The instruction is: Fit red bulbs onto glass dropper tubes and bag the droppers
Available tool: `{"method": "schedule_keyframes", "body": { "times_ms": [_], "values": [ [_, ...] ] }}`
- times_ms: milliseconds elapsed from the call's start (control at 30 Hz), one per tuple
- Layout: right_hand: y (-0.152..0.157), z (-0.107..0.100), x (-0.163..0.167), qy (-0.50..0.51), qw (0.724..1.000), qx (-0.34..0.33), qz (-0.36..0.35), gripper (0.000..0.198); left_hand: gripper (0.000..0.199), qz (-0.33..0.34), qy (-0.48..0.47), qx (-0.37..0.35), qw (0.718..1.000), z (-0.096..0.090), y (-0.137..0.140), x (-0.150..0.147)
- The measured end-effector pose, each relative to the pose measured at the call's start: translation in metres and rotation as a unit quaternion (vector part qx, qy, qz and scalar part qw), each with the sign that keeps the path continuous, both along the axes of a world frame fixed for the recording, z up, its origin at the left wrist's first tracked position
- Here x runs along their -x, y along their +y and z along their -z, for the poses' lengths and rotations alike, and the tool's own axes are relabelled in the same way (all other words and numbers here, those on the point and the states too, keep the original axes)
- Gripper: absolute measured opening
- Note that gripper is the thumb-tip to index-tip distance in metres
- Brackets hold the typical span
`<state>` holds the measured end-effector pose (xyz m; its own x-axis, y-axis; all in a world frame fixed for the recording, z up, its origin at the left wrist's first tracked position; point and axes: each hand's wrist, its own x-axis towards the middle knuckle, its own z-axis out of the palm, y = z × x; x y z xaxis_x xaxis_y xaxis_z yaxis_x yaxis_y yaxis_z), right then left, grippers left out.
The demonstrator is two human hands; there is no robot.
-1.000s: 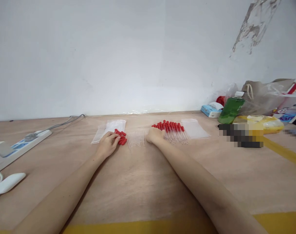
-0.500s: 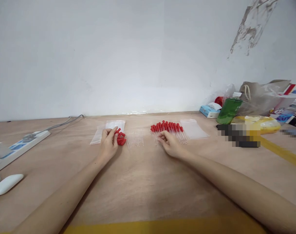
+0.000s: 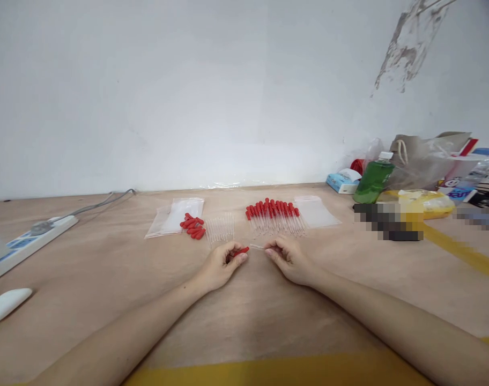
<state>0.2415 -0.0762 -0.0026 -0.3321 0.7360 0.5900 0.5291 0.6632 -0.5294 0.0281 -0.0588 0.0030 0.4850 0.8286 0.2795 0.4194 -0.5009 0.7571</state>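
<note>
Between thumb and fingers, my left hand (image 3: 224, 265) pinches a red rubber bulb (image 3: 241, 251), its end facing right. My right hand (image 3: 288, 260) grips a thin clear glass dropper tube (image 3: 256, 246) that points left at the bulb, with a small gap between them. Beyond my left hand lies a pile of loose red bulbs (image 3: 193, 226). Bare clear tubes (image 3: 221, 228) lie side by side to the right of that pile. Behind my right hand, droppers with red bulbs on their tubes (image 3: 273, 212) are laid out in a row.
Clear plastic bags (image 3: 174, 217) lie at left, and another bag (image 3: 316, 210) at right. A power strip (image 3: 31, 241) and white plug-like object (image 3: 8, 305) are far left. Tissues (image 3: 341, 182), a green bottle (image 3: 373, 178) and a yellow packet (image 3: 433, 203) stand at right.
My left hand has come from the bulb pile toward the middle, carrying one red bulb. My right hand has drawn back from the dropper row with a tube, nearer to me.
</note>
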Motion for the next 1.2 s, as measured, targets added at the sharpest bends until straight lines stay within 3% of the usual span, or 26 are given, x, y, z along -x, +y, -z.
{"method": "schedule_keyframes", "body": {
  "times_ms": [367,733,1000,1200],
  "values": [
    [0.001,0.002,0.0,-0.029,0.998,0.015,-0.045,0.013,0.026,0.016,-0.001,-0.002,1.0,0.001,-0.002,0.001],
    [0.002,-0.002,-0.004,-0.156,0.987,-0.027,-0.023,0.017,0.025,0.053,0.074,-0.056,0.994,-0.007,-0.009,0.002],
    [-0.003,-0.001,0.004,-0.176,0.983,-0.044,-0.036,0.021,0.025,0.045,0.107,-0.08,0.99,-0.007,-0.011,0.001],
    [-0.005,0.0,0.012,-0.18,0.983,-0.016,-0.034,0.022,0.02,0.059,0.11,-0.114,0.986,-0.006,-0.011,0.0]
  ]
}}
